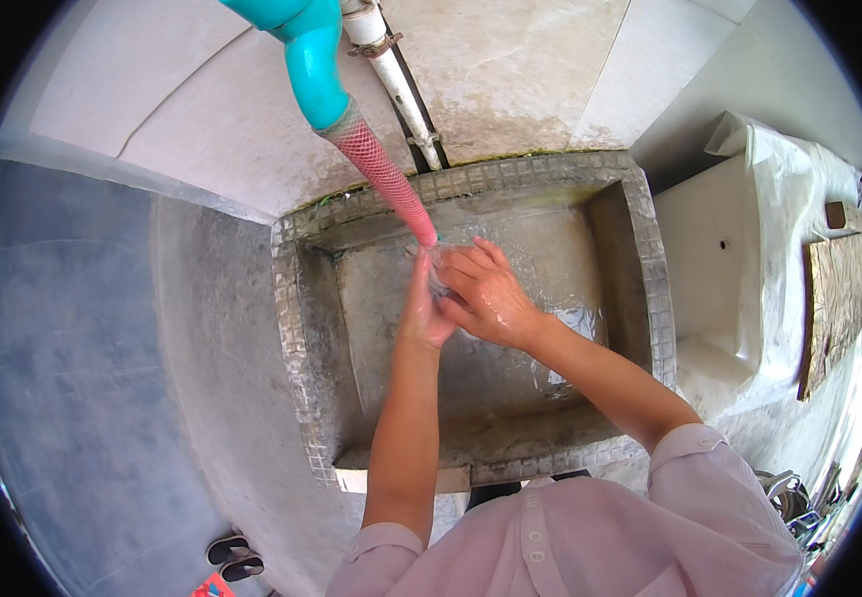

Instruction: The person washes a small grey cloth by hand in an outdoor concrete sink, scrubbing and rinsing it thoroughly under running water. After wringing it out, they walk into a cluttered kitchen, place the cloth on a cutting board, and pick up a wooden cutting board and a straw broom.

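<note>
My left hand (426,310) is raised below the end of a red mesh-covered hose (390,183), its palm turned towards the right. Across from it, my right hand (492,295) bends its fingers in towards that palm. Both hands are wet. Clear water splashes between them, and the splash and fingers hide whether anything is held there. Around and below the hands lies a concrete sink basin (394,328) with a rim of small tiles (293,351). The hose hangs from a turquoise pipe elbow (315,78).
A white pipe (401,86) runs down the wall behind the sink. On the right stands a pale tub (703,276) partly draped in plastic sheeting (774,172), with a brown board (838,306) against it. A pair of dark shoes (235,556) sits on the floor at lower left.
</note>
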`<state>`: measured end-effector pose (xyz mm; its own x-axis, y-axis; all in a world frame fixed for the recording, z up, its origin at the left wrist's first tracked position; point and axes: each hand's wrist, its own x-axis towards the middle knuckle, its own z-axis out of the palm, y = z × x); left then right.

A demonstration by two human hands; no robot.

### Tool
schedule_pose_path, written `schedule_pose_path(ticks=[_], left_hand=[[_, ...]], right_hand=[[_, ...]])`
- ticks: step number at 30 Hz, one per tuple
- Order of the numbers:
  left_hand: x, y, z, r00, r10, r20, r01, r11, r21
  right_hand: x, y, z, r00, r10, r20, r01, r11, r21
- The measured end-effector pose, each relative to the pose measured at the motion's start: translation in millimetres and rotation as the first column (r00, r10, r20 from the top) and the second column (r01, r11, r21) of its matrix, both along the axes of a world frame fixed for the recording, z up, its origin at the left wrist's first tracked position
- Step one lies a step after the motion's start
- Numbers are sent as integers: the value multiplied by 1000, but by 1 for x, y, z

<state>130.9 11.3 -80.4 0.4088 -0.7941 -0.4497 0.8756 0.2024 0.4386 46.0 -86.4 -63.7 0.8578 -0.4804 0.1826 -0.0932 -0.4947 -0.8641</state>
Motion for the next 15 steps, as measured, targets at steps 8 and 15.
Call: schedule_pose_path(ticks=[8,15], left_hand=[[-15,-10,15,812,-171,-558,18,963,-269],[-29,-14,15,812,-331,-480,72,873,-482]], right_hand=[[8,-48,-18,992,30,123,-127,214,968],[49,-49,-28,903,302,305,-279,-127,952]])
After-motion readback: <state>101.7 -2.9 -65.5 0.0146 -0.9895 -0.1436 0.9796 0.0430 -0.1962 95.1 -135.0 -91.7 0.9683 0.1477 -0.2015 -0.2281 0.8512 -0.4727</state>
